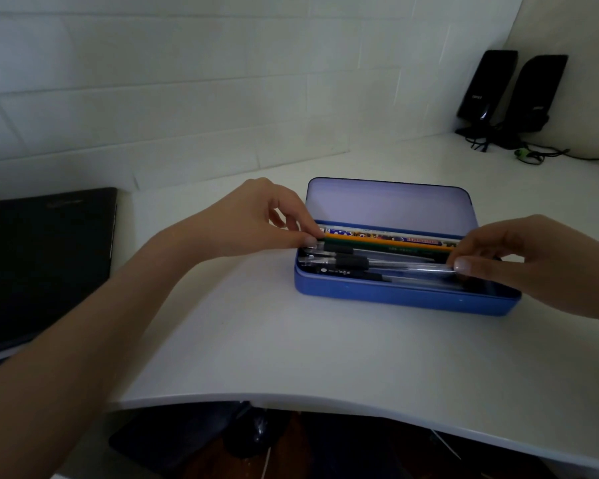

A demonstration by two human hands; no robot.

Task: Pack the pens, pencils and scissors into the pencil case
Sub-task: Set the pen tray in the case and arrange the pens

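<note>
The pencil case (pixel 405 299) is a blue, flat box with rounded corners, and it stands open on the white bench (pixel 274 340), a little right of the centre of the frame. Its lid (pixel 388 205) is raised at the back and shows a pale lilac inside. In the tray lie several long things side by side, from left to right. At the back there is a printed pencil (pixel 381 235) with colourful pictures, then an orange pencil (pixel 388 242) and a dark green pencil (pixel 395 249). In front of them lie clear pens (pixel 395 266) with black grips. I cannot see scissors clearly.

The left hand (pixel 256 219) is at the left end of the case; its fingers (pixel 308 240) pinch the left ends of the orange and green pencils. The right hand (pixel 519 261) is at the right end; its fingers (pixel 462 264) press on the right end of a clear pen, with the thumb on top.

At the left edge of the frame lies a closed black laptop (pixel 45 261). In the upper right corner stand two black speakers (pixel 512 91) with cables.
</note>
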